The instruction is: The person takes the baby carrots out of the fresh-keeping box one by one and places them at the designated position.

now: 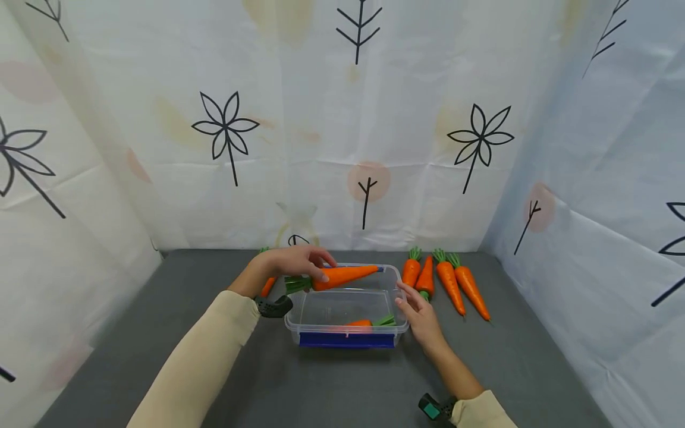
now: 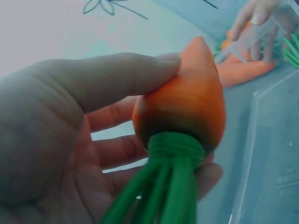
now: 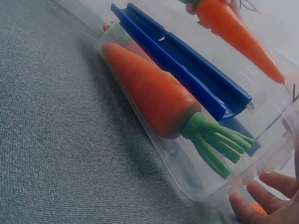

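Observation:
My left hand [image 1: 299, 264] holds an orange carrot [image 1: 345, 277] with a green top above a clear plastic box [image 1: 342, 329]. In the left wrist view the thumb lies along this carrot [image 2: 187, 102], with fingers behind it. Its tip points right. My right hand [image 1: 420, 318] grips the box's right rim, thumb on the inner side and fingers outside. Inside the box, along its near wall, lies another carrot [image 3: 149, 95], its green top to the right. A blue latch [image 3: 182, 63] runs along the box's near side.
Several carrots [image 1: 449, 285] lie on the grey table [image 1: 342, 392] to the right of the box. Another carrot [image 1: 269, 288] is left of it, partly hidden by my left arm. White patterned cloth [image 1: 310, 137] stands behind and at both sides.

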`<state>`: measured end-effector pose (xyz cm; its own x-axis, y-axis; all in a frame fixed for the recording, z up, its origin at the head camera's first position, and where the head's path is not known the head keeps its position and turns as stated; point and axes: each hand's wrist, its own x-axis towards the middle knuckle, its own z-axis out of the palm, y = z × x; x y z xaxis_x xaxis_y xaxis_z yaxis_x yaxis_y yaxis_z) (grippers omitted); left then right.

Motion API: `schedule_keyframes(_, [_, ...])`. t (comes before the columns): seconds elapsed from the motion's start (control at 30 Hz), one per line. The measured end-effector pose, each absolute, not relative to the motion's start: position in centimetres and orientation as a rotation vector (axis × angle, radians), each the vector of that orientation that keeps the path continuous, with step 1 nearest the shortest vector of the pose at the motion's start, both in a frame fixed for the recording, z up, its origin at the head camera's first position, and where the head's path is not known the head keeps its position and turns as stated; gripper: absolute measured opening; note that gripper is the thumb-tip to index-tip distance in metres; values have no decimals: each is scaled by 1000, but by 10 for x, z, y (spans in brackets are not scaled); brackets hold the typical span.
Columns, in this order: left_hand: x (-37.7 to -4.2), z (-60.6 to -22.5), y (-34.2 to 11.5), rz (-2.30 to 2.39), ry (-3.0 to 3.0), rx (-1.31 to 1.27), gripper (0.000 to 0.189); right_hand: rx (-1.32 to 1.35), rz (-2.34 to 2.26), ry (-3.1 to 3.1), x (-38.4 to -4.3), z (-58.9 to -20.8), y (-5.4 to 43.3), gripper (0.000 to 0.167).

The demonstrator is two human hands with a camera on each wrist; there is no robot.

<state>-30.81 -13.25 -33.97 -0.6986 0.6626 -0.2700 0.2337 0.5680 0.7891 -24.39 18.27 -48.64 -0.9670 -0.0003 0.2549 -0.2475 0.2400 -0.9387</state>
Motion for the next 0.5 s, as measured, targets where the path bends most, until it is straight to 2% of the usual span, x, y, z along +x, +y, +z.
schedule_keyframes(0.27, [-311, -346, -163, 1247, 2368, 724, 37, 226, 1810, -2307, -243, -486, 183, 42])
schedule_keyframes(0.5, [-307, -356, -186, 1411, 2481, 631, 39, 252, 1813, -2313, -244, -489, 184, 43])
